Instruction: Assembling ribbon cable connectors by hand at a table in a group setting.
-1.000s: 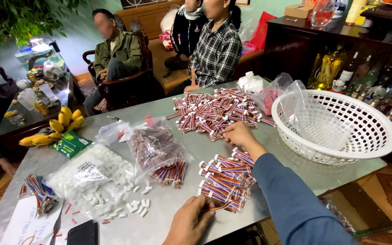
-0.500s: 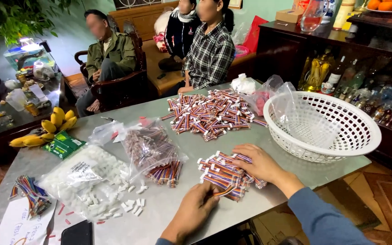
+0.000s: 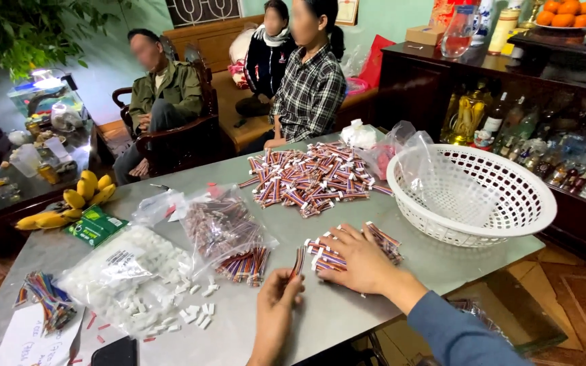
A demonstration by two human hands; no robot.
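Head view showed your right hand (image 3: pixel 361 261) lying flat, fingers spread, over a small heap of short multicoloured ribbon-wire leads with white plug ends (image 3: pixel 381 240). It looked pressed there to keep the loose pieces from scattering across the smooth grey stone surface (image 3: pixel 347 312) while you drew one out. Your left hand (image 3: pixel 276 308) was closed in a pinch on a single striped wire lead (image 3: pixel 298 261), held upright just beside the heap, probably so you could see its end. The two hands sat near each other without touching. A larger pile of the same striped leads (image 3: pixel 313 179) lay farther back in the middle, well apart from your heap, seemingly as stock. To your left, a clear plastic bag of reddish leads (image 3: pixel 225 230) spilled a few out at its mouth, and a clear bag of small white plastic connectors (image 3: pixel 130 281) had its pieces strewn toward you, both opened within reach. A white perforated plastic basket (image 3: pixel 473 196), lined with a thin clear bag, stood at your right. A bunch of yellow bananas (image 3: pixel 69 207) lay at the far left edge.
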